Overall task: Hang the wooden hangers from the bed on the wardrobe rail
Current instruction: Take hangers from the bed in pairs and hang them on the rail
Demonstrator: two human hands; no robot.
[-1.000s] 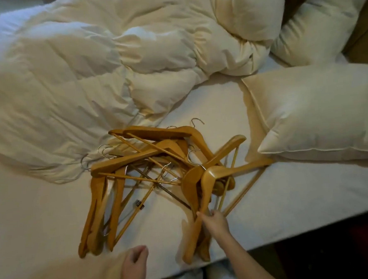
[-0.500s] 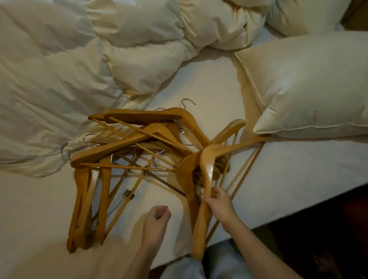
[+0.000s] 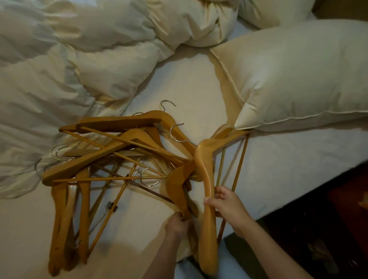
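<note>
A tangled pile of several wooden hangers (image 3: 107,163) with metal hooks lies on the white bed sheet (image 3: 288,165). My right hand (image 3: 225,206) grips one arm of a wooden hanger (image 3: 205,181) at the pile's right side; its far arm reaches under the pillow's corner. My left hand (image 3: 177,222) is closed on the lower end of another wooden hanger (image 3: 178,182) just left of it. No wardrobe rail is in view.
A rumpled white duvet (image 3: 66,60) covers the bed's left and far side. A large pillow (image 3: 304,73) lies right of the pile, another pillow (image 3: 278,2) behind it. The bed's edge runs along the lower right, with dark floor (image 3: 335,227) beyond.
My left hand came up from the bed's edge and closed on a hanger's end. My right hand slid up its hanger's arm and pulled it right. The camera moved closer.
</note>
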